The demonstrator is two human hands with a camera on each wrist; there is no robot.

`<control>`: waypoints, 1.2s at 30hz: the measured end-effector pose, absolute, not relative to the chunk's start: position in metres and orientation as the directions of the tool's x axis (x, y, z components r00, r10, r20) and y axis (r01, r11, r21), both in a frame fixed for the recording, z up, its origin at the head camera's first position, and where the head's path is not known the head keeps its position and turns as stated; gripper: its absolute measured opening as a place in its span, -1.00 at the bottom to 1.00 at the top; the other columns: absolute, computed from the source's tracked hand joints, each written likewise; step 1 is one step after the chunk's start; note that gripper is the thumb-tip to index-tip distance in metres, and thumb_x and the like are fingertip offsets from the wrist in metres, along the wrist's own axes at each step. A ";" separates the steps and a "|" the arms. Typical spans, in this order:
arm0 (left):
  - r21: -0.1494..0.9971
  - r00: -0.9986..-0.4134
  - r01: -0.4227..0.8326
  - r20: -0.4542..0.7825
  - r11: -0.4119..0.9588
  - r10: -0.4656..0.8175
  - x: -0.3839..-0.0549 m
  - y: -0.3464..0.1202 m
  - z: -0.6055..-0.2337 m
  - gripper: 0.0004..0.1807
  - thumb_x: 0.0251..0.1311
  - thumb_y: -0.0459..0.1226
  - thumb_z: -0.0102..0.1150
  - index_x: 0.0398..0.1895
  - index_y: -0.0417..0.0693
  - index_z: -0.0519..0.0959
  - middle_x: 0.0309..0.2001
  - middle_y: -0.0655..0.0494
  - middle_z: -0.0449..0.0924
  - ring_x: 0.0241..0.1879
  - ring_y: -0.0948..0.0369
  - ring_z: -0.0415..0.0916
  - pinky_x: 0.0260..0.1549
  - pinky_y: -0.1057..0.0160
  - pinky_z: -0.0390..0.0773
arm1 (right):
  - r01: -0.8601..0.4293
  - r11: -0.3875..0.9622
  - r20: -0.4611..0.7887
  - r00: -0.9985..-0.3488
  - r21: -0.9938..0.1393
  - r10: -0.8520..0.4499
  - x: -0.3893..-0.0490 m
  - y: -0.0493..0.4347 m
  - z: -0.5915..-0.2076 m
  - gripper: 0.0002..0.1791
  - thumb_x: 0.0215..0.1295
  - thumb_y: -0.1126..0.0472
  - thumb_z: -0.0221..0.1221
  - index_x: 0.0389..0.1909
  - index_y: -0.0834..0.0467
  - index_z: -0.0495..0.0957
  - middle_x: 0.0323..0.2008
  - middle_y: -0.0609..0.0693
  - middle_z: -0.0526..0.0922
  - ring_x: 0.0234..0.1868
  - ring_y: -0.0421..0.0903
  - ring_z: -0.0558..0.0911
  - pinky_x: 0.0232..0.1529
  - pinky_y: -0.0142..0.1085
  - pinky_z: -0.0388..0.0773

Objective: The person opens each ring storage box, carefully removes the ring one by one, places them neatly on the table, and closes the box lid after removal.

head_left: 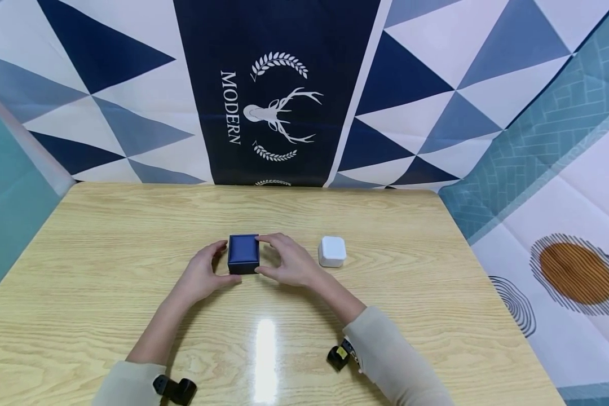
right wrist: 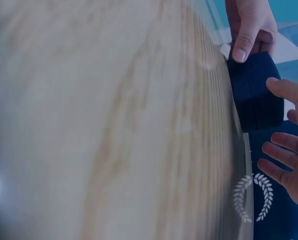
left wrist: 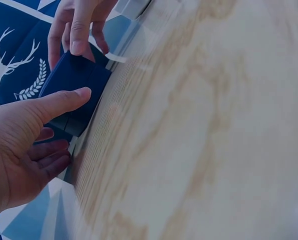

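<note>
The navy box (head_left: pixel 243 252) has a square top and side seam.

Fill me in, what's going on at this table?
A person has both hands around a small blue box on the wooden table: the left hand at its left side, the right hand at its right. Its lid looks closed. Whether they actually grip it is hard to tell. A white box stands apart to the right, untouched.
</note>
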State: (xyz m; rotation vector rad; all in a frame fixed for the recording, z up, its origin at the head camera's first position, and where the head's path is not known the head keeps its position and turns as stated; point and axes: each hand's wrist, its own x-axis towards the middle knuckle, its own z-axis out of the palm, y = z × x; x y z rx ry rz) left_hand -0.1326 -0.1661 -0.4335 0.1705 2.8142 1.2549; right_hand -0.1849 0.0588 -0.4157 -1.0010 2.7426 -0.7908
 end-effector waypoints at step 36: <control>0.834 -0.983 0.040 -0.067 0.550 0.173 -0.143 -0.161 -0.437 0.11 -0.13 -0.21 0.47 0.44 -0.26 -0.03 0.31 -0.31 0.21 0.28 -0.18 0.24 0.23 -0.05 0.35 | -0.601 0.594 0.032 -0.717 -0.535 -0.697 -0.195 0.043 -0.418 -0.16 0.06 -0.03 0.34 0.37 -0.10 0.20 0.34 0.05 0.24 0.33 0.00 0.31 0.28 -0.10 0.36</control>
